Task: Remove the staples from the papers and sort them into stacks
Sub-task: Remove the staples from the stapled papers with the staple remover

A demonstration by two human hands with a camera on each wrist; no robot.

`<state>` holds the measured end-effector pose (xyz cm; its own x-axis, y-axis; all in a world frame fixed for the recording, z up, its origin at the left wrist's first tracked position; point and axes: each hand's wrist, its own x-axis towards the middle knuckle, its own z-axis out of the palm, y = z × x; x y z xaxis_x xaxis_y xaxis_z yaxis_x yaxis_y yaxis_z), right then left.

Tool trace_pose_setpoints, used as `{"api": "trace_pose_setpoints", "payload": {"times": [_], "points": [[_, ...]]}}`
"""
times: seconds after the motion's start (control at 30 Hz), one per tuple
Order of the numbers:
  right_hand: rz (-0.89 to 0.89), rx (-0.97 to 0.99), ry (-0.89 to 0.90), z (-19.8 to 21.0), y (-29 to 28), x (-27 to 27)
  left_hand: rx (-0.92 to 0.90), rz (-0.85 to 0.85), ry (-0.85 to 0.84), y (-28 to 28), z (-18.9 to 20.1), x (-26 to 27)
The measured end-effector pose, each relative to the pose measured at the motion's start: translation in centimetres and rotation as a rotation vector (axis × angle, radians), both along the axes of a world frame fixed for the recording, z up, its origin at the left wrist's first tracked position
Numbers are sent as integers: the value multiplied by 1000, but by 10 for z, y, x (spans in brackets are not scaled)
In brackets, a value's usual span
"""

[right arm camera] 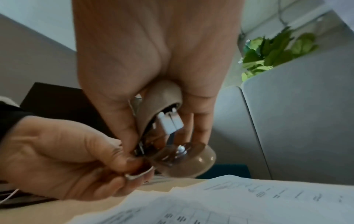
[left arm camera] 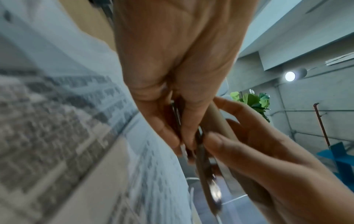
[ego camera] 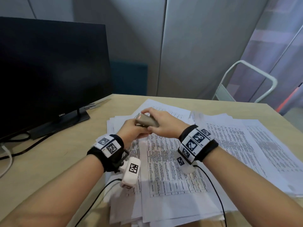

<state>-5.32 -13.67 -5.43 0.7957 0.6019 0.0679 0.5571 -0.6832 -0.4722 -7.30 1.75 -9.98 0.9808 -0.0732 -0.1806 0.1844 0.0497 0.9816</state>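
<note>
Just above the middle of the head view, both hands meet over a spread of printed papers [ego camera: 172, 163] and share one beige staple remover [ego camera: 146, 121], which is lifted clear of the sheets. The right hand [ego camera: 164, 123] grips it from above, fingers draped over the far end and thumb tucked under the near end. The left hand [ego camera: 131, 133] comes in from below and left, its fingers curled up against the underside of the tool. The right wrist view shows this more closely: the right hand [right arm camera: 153, 60] wraps the beige shell [right arm camera: 162, 97], a white inner part and metal pieces show in the opening beneath it, and the left hand [right arm camera: 67, 159] at lower left pinches at the metal jaw end with thumb and forefinger; what exactly sits between those fingertips is too blurred to tell. In the left wrist view the left hand [left arm camera: 172, 68] runs down the centre with the tool's metal strip [left arm camera: 203, 159] beside its fingers, and the right hand [left arm camera: 268, 159] closes in from the lower right. The papers cover the centre and right of the light wooden desk [ego camera: 41, 169] in loose overlapping layers, not squared up. A dark monitor [ego camera: 52, 76] stands at the upper left of the head view, with cables trailing along the left edge, and a white metal frame [ego camera: 250, 82] stands past the desk's far right corner.
</note>
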Motion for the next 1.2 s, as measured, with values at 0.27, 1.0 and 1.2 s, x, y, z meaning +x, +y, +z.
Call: {"api": "trace_pose_setpoints", "payload": {"times": [0.27, 1.0, 1.2], "points": [[-229, 173, 262, -12, -22, 8, 581, 191, 122, 110, -13, -6], [-668, 1763, 882, -69, -77, 6, 313, -41, 244, -6, -9, -1], [-613, 1068, 526, -47, -122, -12, 0, 68, 2, 4, 9, 4]]}}
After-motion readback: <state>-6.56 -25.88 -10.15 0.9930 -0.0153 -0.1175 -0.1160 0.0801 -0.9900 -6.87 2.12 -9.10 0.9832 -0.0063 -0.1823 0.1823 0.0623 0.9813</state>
